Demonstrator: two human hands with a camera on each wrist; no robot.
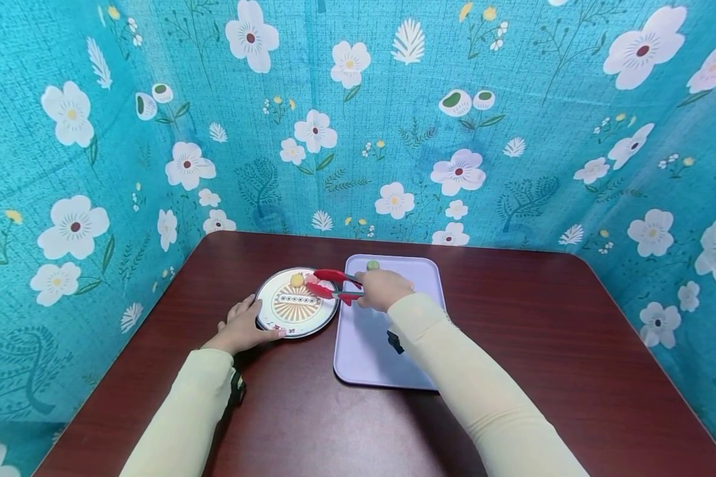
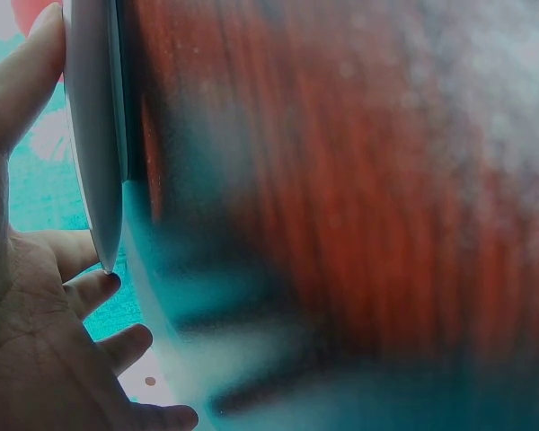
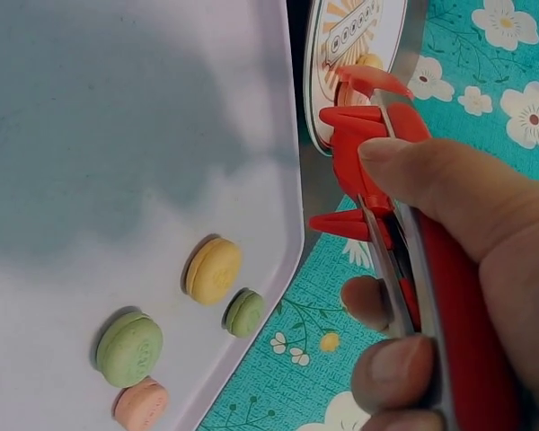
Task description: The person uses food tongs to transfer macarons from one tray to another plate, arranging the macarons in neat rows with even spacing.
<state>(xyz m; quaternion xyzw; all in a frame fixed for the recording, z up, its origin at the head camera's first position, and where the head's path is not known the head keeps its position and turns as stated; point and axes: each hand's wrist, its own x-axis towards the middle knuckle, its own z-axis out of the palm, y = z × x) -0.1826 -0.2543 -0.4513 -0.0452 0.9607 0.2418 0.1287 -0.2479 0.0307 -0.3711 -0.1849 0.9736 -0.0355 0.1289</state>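
Note:
My left hand (image 1: 242,326) holds the near left rim of a round white plate (image 1: 272,318), thumb and fingers about its edge; the left wrist view shows the plate (image 2: 94,135) edge-on. With my right hand (image 1: 386,289) I grip red-and-silver tongs (image 1: 347,294), their red tips over the plate's right side. A pink macaron (image 1: 311,279) lies at the tips, partly hidden; whether they squeeze it I cannot tell. Left of it on the plate sits a yellow macaron (image 1: 297,280). In the right wrist view, my right hand (image 3: 467,206) has the thumb and curled fingers around the tongs' arms.
A lilac tray (image 1: 364,358) lies right of the plate, under my right forearm. On it are a yellow macaron (image 3: 214,269), a large green macaron (image 3: 130,350), a small green macaron (image 3: 245,312) and a pink macaron (image 3: 142,404). Floral cloth (image 1: 346,132) hangs behind the table (image 1: 513,318).

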